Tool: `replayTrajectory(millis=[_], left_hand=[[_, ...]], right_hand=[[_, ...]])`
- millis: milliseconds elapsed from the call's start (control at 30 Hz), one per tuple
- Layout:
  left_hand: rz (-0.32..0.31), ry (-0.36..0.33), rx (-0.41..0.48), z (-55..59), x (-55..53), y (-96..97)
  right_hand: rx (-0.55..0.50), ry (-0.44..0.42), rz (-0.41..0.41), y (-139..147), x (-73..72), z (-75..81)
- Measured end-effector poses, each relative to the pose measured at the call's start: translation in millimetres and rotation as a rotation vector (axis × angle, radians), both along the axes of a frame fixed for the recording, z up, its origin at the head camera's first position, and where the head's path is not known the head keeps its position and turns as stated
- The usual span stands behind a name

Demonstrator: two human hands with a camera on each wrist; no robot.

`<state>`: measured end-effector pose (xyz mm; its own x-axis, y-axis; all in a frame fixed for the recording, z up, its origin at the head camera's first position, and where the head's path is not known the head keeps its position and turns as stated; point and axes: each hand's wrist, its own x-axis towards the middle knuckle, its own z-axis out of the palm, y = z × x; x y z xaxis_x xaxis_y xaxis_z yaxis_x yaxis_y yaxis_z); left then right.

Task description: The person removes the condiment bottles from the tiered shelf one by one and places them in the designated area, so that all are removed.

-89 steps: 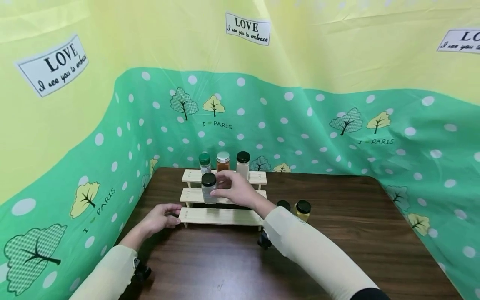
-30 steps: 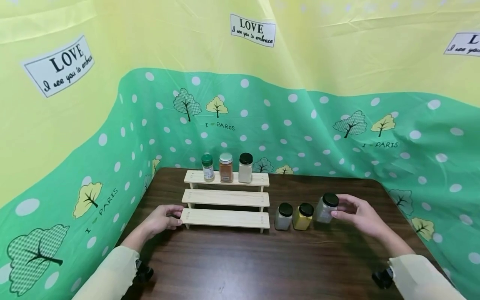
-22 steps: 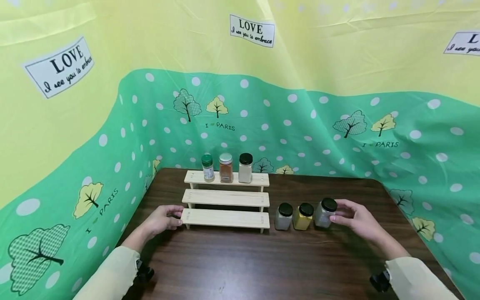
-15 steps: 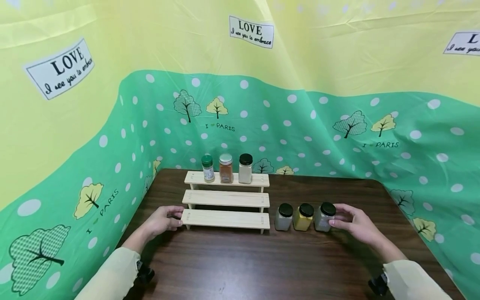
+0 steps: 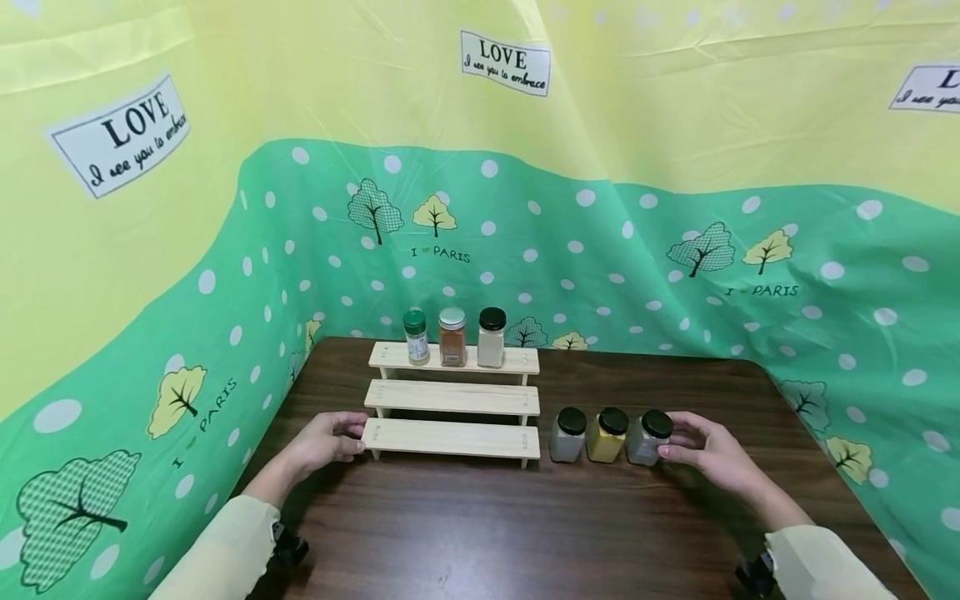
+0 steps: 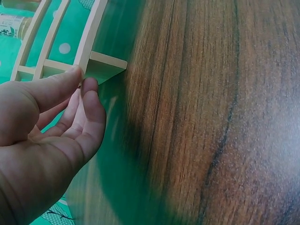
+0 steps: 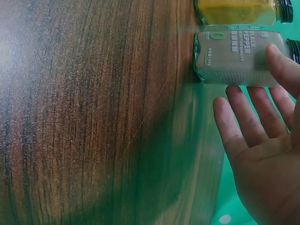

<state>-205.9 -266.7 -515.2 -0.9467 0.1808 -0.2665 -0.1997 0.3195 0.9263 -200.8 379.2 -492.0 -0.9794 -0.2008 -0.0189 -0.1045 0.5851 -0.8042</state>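
Note:
At the left end of a three-tier wooden rack (image 5: pixel 450 437), my left hand (image 5: pixel 318 442) pinches the lowest board between thumb and fingers. In the left wrist view, the thumb (image 6: pixel 58 89) lies against the board's end. On the table to the right, my right hand (image 5: pixel 708 454) holds a black-lidded black pepper jar (image 5: pixel 647 446), which stands upright. The right wrist view shows the thumb (image 7: pixel 283 68) over the face of the pepper jar (image 7: pixel 234 56), with the other fingers along its side. Left of it stand a yellow spice jar (image 5: pixel 605 443) and a greyish jar (image 5: pixel 567 444).
On the top tier are a green-capped bottle (image 5: pixel 416 346), a reddish-brown spice jar (image 5: pixel 452 346) and a black-lidded jar of pale powder (image 5: pixel 491 346). A printed yellow and green cloth (image 5: pixel 600 242) surrounds the dark wooden table (image 5: pixel 480 525) at back and sides.
The right hand has carried the pepper jar from over the middle tier to the table on the right, then lowered it beside the yellow jar. The left hand stays at the rack.

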Motion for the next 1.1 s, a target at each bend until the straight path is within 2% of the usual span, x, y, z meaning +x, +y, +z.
replayTrajectory(millis=[100,333,567,633,833,1100], left_hand=[[-0.001,-0.003,0.001,-0.2,0.6,-0.4],[0.003,-0.014,0.009,-2.7,0.2,-1.7],[0.001,-0.024,0.019,-2.6,-0.8,-2.1],[-0.002,-0.023,0.019,-2.1,-1.4,-2.0],[0.0,-0.018,0.007,0.7,-2.5,-2.0],[-0.006,-0.019,-0.006,1.2,-3.3,-1.4]], right_hand=[[-0.01,-0.015,-0.004,0.1,-0.2,0.0],[-0.02,0.013,0.082,1.3,-4.2,7.8],[0.148,0.105,0.084,-4.1,-13.0,33.5],[0.166,0.122,0.083,-10.2,-17.0,43.8],[0.165,0.148,0.089,-40.9,-37.9,71.9],[0.111,0.163,0.159,-106.9,-63.3,93.6]])
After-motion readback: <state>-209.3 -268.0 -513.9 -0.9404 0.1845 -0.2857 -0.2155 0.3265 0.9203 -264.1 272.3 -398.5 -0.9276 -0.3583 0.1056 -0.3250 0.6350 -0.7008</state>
